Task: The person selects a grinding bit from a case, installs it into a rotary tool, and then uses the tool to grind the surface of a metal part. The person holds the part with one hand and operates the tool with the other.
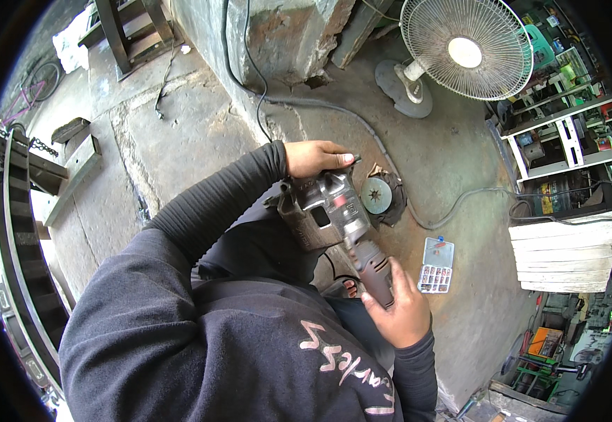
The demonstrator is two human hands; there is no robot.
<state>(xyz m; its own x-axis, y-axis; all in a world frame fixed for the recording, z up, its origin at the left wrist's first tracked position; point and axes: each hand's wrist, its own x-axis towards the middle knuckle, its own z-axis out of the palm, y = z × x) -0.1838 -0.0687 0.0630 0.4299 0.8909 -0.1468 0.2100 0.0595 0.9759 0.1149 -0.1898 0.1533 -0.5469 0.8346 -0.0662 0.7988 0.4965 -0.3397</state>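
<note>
My right hand point(403, 316) is wrapped round the brown-grey body of an angle grinder point(374, 271). The grinder's metal head reaches up against the lower right side of a dark cast-metal housing point(307, 226), which lies over my lap. A square opening shows in the housing. My left hand point(314, 158) grips its upper edge, fingers pointing right and the thumb side uppermost. Whatever bit or disc the grinder carries is hard to make out. Just right of the housing, on the floor, sits a round pale disc point(375, 195) with a star-shaped centre.
On the concrete floor, a compartment box point(436, 266) lies with its lid up. A grey cable point(460, 204) winds past it. A pedestal fan point(466, 53) stands at the far right, near cluttered shelving point(562, 151). Steel beams point(21, 232) line the left side.
</note>
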